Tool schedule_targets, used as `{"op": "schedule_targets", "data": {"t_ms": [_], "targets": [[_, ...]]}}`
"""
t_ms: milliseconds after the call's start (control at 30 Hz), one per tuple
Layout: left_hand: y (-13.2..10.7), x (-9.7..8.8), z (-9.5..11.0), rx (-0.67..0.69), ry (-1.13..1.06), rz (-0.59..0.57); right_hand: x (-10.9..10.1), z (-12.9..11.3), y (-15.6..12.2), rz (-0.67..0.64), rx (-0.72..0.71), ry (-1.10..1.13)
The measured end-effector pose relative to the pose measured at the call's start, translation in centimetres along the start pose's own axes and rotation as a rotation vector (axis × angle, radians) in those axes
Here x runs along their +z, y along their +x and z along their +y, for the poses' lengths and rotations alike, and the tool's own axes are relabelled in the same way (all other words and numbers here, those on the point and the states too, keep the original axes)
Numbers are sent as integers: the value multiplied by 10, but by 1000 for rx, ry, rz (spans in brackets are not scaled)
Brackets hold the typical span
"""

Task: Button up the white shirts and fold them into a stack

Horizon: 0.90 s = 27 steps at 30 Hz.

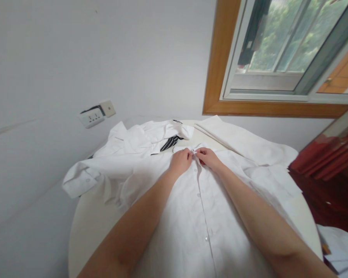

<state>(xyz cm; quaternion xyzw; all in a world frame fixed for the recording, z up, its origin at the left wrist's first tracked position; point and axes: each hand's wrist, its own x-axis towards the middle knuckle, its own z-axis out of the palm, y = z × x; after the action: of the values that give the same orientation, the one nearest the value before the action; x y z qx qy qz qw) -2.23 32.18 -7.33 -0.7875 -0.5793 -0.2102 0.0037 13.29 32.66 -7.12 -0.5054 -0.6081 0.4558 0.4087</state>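
Observation:
A white button-up shirt (203,216) lies front-up on a round white table (87,227), its button placket running toward me. My left hand (180,161) and my right hand (208,157) meet at the top of the placket, just under the collar. Both hands have their fingers curled and pinched on the shirt fabric there, on either side of the opening. What lies between the fingertips is too small to make out. My forearms stretch across the shirt's front.
More white garments (139,141) are heaped at the table's far side, with a black-and-white striped piece (170,143) among them. A wall socket (92,117) sits on the left wall. A wood-framed window (278,58) is at upper right, dark red furniture (330,181) on the right.

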Motion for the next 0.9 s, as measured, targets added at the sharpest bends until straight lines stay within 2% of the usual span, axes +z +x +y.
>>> {"op": "schedule_targets", "data": {"t_ms": [200, 633, 900], "targets": [[1, 0, -1, -11, -3, -25, 0, 2, 1, -56, -8, 33], [1, 1, -6, 20, -95, -18, -3, 4, 3, -50, 15, 74], [0, -1, -6, 129, -141, 30, -6, 5, 5, -132, 31, 105]]}}
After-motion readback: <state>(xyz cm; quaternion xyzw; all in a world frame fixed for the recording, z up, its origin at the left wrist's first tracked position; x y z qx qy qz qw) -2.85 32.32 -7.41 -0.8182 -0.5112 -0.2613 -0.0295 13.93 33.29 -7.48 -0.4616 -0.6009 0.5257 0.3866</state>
